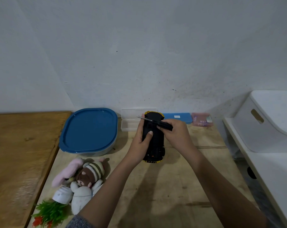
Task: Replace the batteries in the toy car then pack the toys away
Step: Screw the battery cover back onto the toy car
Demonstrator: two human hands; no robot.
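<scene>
- At 9 o'clock on the wooden table (164,186), a darker board (21,153) lies beside the paler top, its edge running toward 7 o'clock
- At 7 o'clock, a small artificial plant (49,213) with green leaves and red blooms lies tipped over in its white pot (62,195), touching a heap of soft toys (81,178): a pink one, a brown doll in a striped cap, a white one
- At 10 o'clock sits a clear container closed by a blue lid (90,130), near the wall
- Just right of it, a clear plastic case (131,120) stands open against the wall
- At the centre, the left hand (140,145) grips the toy car (154,139), which is turned underside up, black base showing, yellow body at both ends; thumb pressed on the base, fingers wrapped around the left flank
- The right hand (175,134) is closed around the black handle of a screwdriver (156,122), whose metal shaft lies across the car's far end, pointing toward 10 o'clock
- Beyond the right hand, at 1 o'clock, a blue box (178,116) lies by the wall, a pink packet (202,120) touching its right end
- At 3 o'clock, a white storage bin (262,122) with a slot handle rests on a white shelf (271,175), apart from the table
</scene>
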